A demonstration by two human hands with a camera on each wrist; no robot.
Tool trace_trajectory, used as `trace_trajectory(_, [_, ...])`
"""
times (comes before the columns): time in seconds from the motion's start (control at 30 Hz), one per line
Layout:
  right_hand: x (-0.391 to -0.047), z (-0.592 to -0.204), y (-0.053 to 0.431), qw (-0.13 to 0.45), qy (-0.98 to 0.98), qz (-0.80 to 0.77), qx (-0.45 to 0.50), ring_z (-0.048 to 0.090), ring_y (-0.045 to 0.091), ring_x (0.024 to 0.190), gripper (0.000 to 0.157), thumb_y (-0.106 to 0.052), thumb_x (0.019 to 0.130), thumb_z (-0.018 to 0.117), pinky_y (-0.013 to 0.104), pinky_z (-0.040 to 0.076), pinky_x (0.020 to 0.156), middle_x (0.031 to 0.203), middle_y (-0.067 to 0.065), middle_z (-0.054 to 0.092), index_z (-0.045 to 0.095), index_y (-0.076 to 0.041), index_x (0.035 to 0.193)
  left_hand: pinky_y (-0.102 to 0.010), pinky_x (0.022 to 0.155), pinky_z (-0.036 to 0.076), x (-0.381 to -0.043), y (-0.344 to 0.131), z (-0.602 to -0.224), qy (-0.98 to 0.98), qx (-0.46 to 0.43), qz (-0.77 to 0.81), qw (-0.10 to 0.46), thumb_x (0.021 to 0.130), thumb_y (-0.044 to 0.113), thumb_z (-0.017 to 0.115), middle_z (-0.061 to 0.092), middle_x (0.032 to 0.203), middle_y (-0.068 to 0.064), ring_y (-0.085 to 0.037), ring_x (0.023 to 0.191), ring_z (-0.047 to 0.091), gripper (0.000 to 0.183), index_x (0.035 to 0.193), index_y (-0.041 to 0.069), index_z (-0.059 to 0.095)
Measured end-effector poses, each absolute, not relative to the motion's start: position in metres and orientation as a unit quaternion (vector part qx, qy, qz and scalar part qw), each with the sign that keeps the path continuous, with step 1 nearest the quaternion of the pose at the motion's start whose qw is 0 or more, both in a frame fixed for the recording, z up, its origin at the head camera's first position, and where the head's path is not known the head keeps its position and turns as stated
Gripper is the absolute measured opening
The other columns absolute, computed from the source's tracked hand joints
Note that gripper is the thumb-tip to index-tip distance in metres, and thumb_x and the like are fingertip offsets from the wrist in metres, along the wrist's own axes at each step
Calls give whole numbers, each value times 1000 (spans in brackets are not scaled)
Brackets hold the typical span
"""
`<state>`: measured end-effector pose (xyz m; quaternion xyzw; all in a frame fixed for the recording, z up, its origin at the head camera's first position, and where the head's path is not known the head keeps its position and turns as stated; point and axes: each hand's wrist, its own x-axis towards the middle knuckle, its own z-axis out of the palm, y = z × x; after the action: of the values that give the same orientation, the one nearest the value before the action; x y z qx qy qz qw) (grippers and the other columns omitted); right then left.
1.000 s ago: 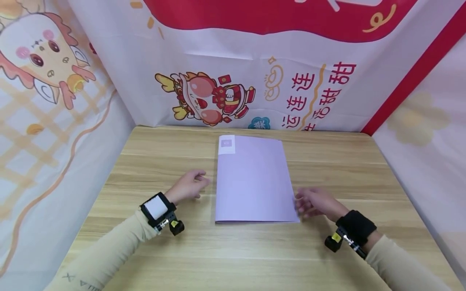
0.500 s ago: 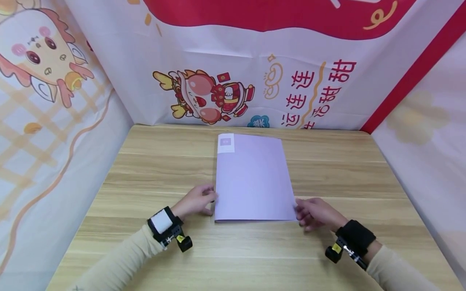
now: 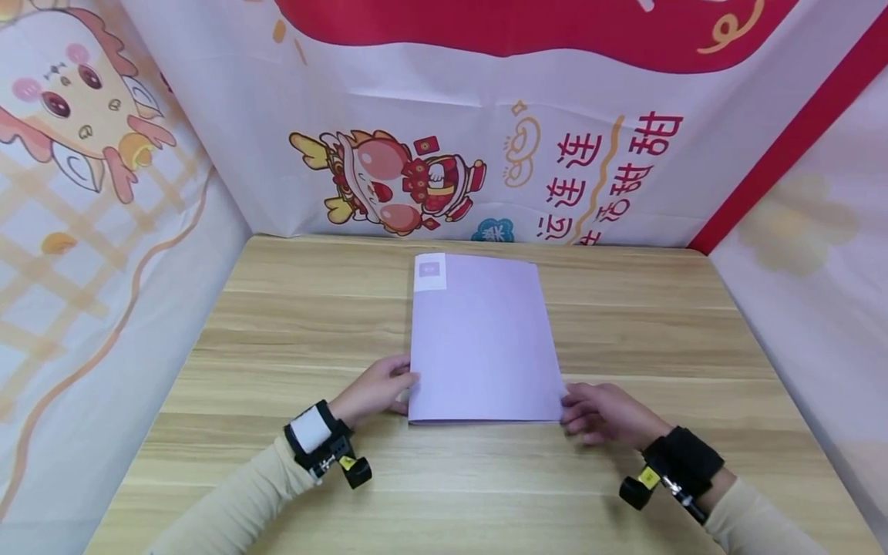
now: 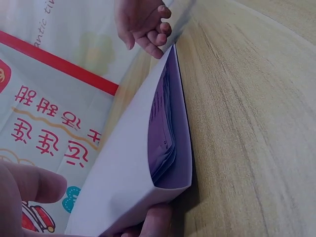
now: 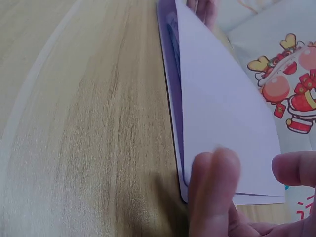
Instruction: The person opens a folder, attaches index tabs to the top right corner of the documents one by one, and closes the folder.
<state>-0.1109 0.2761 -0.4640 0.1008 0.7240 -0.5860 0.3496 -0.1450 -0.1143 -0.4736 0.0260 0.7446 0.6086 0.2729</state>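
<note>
A light purple folder [image 3: 486,339] with a white label at its far left corner lies on the wooden table. Papers [image 4: 163,123] show inside it through its near end in the left wrist view. My left hand [image 3: 373,391] is at the spine near the front corner, fingers against the spine and thumb raised apart from the cover. On the other side, my right hand [image 3: 605,415] has its fingertips right at the near right corner of the folder. Its thumb [image 5: 298,168] stands off from the cover.
The wooden table [image 3: 312,301] is bounded at the back by a printed cloth [image 3: 264,116] and by similar cloths on both sides. Each wrist wears a black strap with a small camera [image 3: 357,472].
My left hand has moved right and nearer to me, from beside the folder to its spine. My right hand has slid slightly nearer along the right edge. The folder has stayed almost in place.
</note>
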Motion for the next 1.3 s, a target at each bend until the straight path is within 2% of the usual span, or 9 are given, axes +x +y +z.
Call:
trace_trajectory(0.17, [-111,-466,278,356,708,-599,118,64,10,76,46,-35,106,49,21,51,60,91,2,70,58,7,122,-44,80,61,-144,-112,-472,741,29,611,276,105,9,49,44,146,-35,-46,125,55,53,150,-14,33])
trace_trajectory(0.33, [-113,-468,278,359,707,-601,101,50,5,63,28,-32,105,51,16,36,50,78,-4,61,62,-7,96,-43,79,61,-144,-112,-471,747,20,607,271,105,8,49,50,140,-33,-44,121,58,51,149,-13,37])
trace_trajectory(0.5, [-113,-467,279,347,730,-584,79,39,6,60,32,-33,104,53,18,30,50,73,-5,50,55,-13,79,-43,80,61,-145,-111,-471,747,27,606,273,105,7,48,49,141,-33,-44,122,58,49,148,-13,38])
trace_trajectory(0.87, [-111,-463,284,339,739,-581,29,40,7,59,34,-33,108,49,18,29,50,73,-3,50,51,-7,86,-45,81,61,-146,-108,-468,744,48,602,286,105,7,46,45,146,-35,-46,125,55,50,149,-15,35])
trace_trajectory(1.1, [-107,-450,290,334,740,-583,22,41,8,61,35,-35,108,49,19,30,52,77,0,52,43,-11,82,-45,80,61,-146,-102,-468,744,47,598,294,105,6,46,44,147,-34,-46,125,56,50,149,-14,35])
trace_trajectory(1.3, [-107,-433,299,337,745,-575,-7,39,9,61,34,-33,109,48,22,27,52,77,1,51,44,-9,85,-43,81,61,-147,-95,-469,752,47,585,298,103,6,49,48,144,-31,-43,123,57,52,150,-12,37])
